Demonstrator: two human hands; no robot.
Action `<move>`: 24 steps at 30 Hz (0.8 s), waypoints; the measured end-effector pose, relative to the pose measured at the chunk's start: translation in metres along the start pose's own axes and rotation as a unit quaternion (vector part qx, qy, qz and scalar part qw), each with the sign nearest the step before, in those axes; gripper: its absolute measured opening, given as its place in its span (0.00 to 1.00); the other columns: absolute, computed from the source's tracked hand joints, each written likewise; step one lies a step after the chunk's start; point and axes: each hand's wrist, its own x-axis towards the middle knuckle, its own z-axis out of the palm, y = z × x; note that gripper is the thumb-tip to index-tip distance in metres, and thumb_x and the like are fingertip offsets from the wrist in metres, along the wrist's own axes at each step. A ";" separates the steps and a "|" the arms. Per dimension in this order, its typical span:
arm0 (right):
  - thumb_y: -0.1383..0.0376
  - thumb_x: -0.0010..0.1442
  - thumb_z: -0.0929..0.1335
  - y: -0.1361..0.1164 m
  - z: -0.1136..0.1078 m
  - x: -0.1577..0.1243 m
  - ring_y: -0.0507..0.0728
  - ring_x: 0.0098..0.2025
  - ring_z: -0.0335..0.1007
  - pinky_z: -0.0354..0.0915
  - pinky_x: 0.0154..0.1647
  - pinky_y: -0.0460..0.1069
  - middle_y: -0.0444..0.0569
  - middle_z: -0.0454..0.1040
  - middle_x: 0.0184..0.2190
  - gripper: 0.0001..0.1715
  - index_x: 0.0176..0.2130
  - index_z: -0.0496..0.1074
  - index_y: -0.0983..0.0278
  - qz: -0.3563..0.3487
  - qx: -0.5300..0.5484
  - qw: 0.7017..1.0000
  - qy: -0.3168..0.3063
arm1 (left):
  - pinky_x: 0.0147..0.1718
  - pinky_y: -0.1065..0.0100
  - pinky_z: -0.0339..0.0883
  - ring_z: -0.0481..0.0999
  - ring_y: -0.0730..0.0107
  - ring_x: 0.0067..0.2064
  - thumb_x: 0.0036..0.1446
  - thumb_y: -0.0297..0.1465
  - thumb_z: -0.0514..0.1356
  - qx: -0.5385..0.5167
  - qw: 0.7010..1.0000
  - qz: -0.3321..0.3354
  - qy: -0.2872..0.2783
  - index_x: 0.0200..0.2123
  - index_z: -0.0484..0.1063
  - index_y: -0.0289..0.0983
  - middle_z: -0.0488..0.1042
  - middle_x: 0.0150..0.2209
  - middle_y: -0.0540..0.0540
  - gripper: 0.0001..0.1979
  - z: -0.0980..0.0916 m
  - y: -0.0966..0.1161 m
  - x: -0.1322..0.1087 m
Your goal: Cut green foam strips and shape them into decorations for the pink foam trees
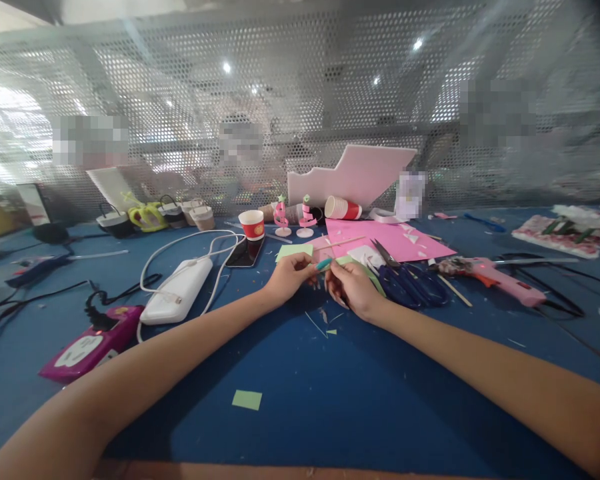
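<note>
Teal piece sits between 2 hands above the blue table; left hand and right hand each seem to pinch 1 end. Light, even fingertip pressure suits it; mind scissors near right hand.

On the left, a white device is placed near a purple power socket. A paper cup is set beside a dark phone. Behind, a perforated screen is seen.
</note>
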 end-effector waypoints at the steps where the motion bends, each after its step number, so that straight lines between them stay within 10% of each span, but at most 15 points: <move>1: 0.49 0.53 0.65 0.000 0.000 0.000 0.47 0.09 0.52 0.46 0.06 0.43 0.40 0.62 0.10 0.23 0.20 0.65 0.64 0.002 -0.002 1.000 0.001 | 0.23 0.74 0.63 0.67 0.80 0.20 0.42 0.43 0.66 -0.002 1.000 -0.005 -0.002 0.25 0.68 0.34 0.69 0.19 0.54 0.18 0.000 0.000 0.000; 24: 0.47 0.52 0.66 -0.003 0.002 -0.003 0.48 0.10 0.53 0.46 0.07 0.44 0.40 0.61 0.10 0.24 0.19 0.64 0.62 0.002 -0.038 0.999 0.011 | 0.19 0.74 0.60 0.66 0.78 0.17 0.44 0.43 0.65 0.026 0.999 0.002 0.041 0.23 0.64 0.35 0.68 0.16 0.54 0.18 0.002 0.003 -0.001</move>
